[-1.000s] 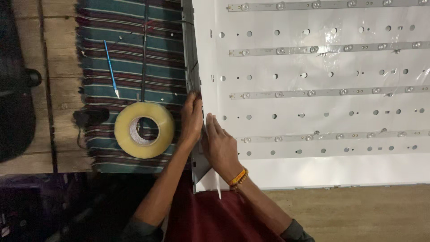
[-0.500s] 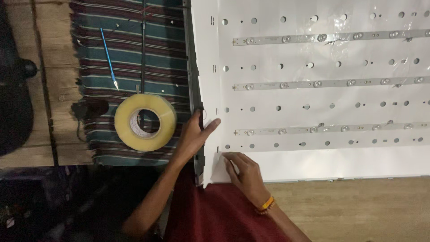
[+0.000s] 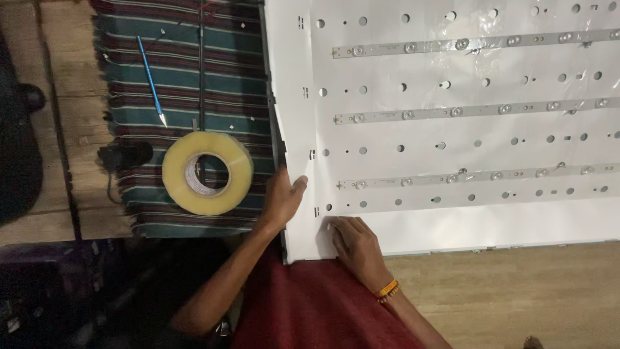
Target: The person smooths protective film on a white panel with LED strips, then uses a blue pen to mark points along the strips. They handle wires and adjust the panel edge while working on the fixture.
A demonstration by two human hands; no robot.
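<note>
Gripping the white perforated panel [image 3: 452, 77] near edge: left hand [image 3: 279, 203] fingers curled round it, right hand [image 3: 354, 244] fingers flat, grasping nothing.

White backlight panel [image 3: 452, 213] cut off by top and right edges, so full extent unknown; striped cloth [image 3: 187, 97] likewise clipped at the top. Left hand [image 3: 281, 200] curled over the panel's left edge, with fingers tucked behind it and out of sight; right hand [image 3: 354, 245] flat near the corner, whatever lies under the palm concealed. Small black object [image 3: 126, 155] beside the tape roll [image 3: 206, 173] too dark to identify, dark shape [image 3: 19, 155] at left edge cut off and unreadable, lower-left area lost in shadow.
</note>
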